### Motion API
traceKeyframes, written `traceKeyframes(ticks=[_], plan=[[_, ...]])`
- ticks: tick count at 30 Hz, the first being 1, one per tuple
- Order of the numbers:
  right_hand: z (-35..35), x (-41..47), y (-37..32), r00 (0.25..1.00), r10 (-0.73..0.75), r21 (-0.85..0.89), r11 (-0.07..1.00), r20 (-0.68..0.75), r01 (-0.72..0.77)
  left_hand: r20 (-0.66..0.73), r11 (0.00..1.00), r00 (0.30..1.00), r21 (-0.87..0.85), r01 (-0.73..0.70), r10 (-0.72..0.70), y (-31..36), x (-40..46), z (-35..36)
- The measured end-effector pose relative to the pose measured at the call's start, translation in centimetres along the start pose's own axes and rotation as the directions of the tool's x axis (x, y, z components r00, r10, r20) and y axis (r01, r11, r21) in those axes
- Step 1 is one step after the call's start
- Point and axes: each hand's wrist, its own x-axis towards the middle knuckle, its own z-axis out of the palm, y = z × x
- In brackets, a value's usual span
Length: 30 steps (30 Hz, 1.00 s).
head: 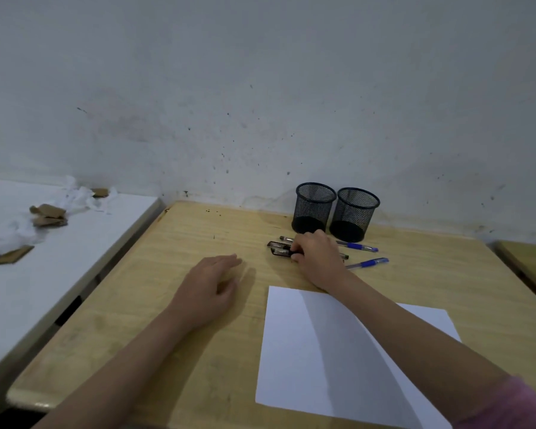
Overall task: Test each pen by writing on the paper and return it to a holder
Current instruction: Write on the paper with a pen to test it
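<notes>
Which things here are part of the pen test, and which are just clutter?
Job: pens beside the right hand, sheet of paper, two mesh holders.
Clutter: cardboard scraps and crumpled tissue on the white table.

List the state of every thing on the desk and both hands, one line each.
Left black mesh pen holder: upright, empty.
Right black mesh pen holder: upright, empty.
White paper sheet: flat, blank, partly under the right forearm.
Two blue-capped pens: lying loose, capped.
Black pens: lying in a cluster, fingers on them.
Right hand: curled over the black pens, gripping.
Left hand: relaxed, resting on the wooden desk.
</notes>
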Motion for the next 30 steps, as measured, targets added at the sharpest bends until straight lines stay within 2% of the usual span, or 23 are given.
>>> traceKeyframes(ticks=[5, 9, 12, 15, 17, 19, 21, 22, 24, 25, 26, 27, 30], plan=[[-1.7, -1.8, -0.2, 0.978, -0.142, 0.164, 0.972, -0.150, 0.166, -0.224, 0.983, 0.969, -0.121, -0.135, 0.106, 3.4, 1.4, 0.3], [-3.5, -3.2, 0.0, 0.924, -0.257, 0.187, 0.930, -0.284, 0.317, -0.232, 0.963, 0.965, -0.204, -0.175, 0.126, 6.4, 3.0, 0.4], [-4.7, -4.2, 0.4, 0.874, -0.271, 0.156, 0.921, -0.404, 0.358, -0.214, 0.949, 0.975, -0.292, -0.120, 0.057, 8.2, 3.5, 1.0], [-5.3, -5.4, 1.1, 0.738, -0.161, 0.119, 0.943, -0.656, 0.312, -0.207, 0.880, 0.973, -0.475, -0.011, -0.099, 9.6, 3.8, 1.5], [-5.3, -6.6, 1.0, 0.640, 0.046, 0.266, 0.931, -0.767, 0.252, -0.182, 0.823, 0.968, -0.566, 0.040, -0.172, 10.3, 4.1, 1.6], [-5.1, -8.0, 0.2, 0.620, 0.304, 0.518, 0.833, -0.723, 0.195, -0.178, 0.794, 0.965, -0.606, 0.047, -0.193, 10.8, 4.2, 1.7], [-4.8, -9.0, -0.7, 0.689, 0.521, 0.776, 0.623, -0.505, 0.098, -0.174, 0.767, 0.967, -0.640, 0.032, -0.185, 11.2, 4.1, 1.6], [-4.8, -9.1, -1.2, 0.736, 0.581, 0.879, 0.474, -0.347, 0.041, -0.171, 0.756, 0.970, -0.654, 0.020, -0.173, 11.5, 4.0, 1.7], [-5.2, -8.7, -1.9, 0.811, 0.583, 0.982, 0.172, -0.039, -0.076, -0.160, 0.742, 0.975, -0.671, 0.006, -0.152, 11.8, 3.9, 2.0], [-5.4, -8.4, -2.0, 0.828, 0.559, 0.991, 0.082, 0.046, -0.110, -0.149, 0.738, 0.978, -0.674, 0.005, -0.143, 11.8, 3.9, 2.1], [-5.5, -8.1, -2.0, 0.836, 0.546, 0.991, 0.068, 0.059, -0.114, -0.138, 0.739, 0.981, -0.674, 0.006, -0.134, 11.7, 3.8, 2.2], [-5.6, -8.0, -2.1, 0.840, 0.541, 0.990, 0.099, 0.030, -0.099, -0.130, 0.740, 0.984, -0.673, 0.003, -0.123, 11.5, 3.8, 2.2], [-5.1, -8.0, -2.8, 0.848, 0.515, 0.960, 0.279, -0.127, -0.025, -0.100, 0.716, 0.992, -0.698, -0.011, -0.083, 11.4, 3.8, 1.8]])
